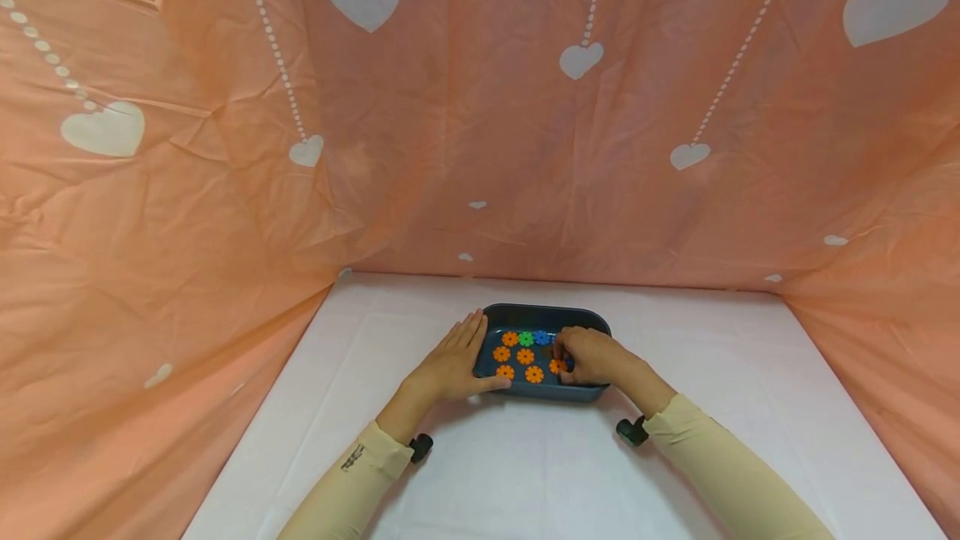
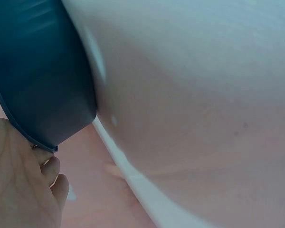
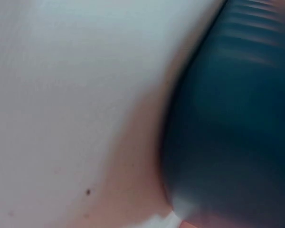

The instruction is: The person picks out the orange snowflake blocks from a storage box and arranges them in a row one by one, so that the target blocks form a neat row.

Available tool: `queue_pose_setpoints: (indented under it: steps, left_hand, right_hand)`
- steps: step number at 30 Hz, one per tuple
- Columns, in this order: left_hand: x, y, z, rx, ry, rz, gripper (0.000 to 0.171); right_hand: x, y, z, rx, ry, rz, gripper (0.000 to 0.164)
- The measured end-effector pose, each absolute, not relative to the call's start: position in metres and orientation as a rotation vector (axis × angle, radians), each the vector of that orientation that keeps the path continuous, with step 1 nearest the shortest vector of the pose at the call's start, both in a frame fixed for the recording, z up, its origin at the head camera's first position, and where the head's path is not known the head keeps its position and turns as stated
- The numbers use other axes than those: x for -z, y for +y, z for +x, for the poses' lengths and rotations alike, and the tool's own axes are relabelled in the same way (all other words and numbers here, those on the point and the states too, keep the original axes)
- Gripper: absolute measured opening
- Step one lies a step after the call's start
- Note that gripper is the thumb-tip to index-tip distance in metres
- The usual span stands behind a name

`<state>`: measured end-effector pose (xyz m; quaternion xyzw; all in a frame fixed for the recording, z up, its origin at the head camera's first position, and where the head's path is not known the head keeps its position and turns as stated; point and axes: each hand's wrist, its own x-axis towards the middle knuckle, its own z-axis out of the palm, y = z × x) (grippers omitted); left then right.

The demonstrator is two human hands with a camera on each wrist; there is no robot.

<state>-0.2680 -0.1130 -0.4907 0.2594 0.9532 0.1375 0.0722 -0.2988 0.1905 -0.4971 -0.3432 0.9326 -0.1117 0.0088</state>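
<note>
A dark blue rectangular tray [image 1: 551,392] holds several small flower-shaped plastic pieces, mostly orange, such as the orange piece [image 1: 534,374], with a green piece [image 1: 527,339] and a blue piece [image 1: 542,337] in the far row. My left hand [image 1: 453,361] rests along the tray's left end, fingers straight and thumb at its near rim; the left wrist view shows its fingers [image 2: 51,170] by the rim. Inside the right part of the tray, my right hand [image 1: 592,355] has bent fingers, pinching another orange piece [image 1: 557,366] between fingertips and thumb. That hand hides some pieces.
White cloth [image 1: 540,473] covers the table under the tray. A peach curtain [image 1: 480,107] with white hearts stands behind it and along both sides. Dark wrist cameras sit under the cuffs, one at the left wrist [image 1: 422,447], one at the right [image 1: 632,432].
</note>
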Motion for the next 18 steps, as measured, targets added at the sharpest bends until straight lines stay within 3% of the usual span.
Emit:
queue_pose_setpoints:
  steps: [18]
  left_hand:
    - [0.4911,-0.1131,-0.2677,-0.407,2.865,0.774,0.124]
  right_hand:
    - [0.4908,0.1955,-0.2984,0.652,2.879,-1.032,0.028]
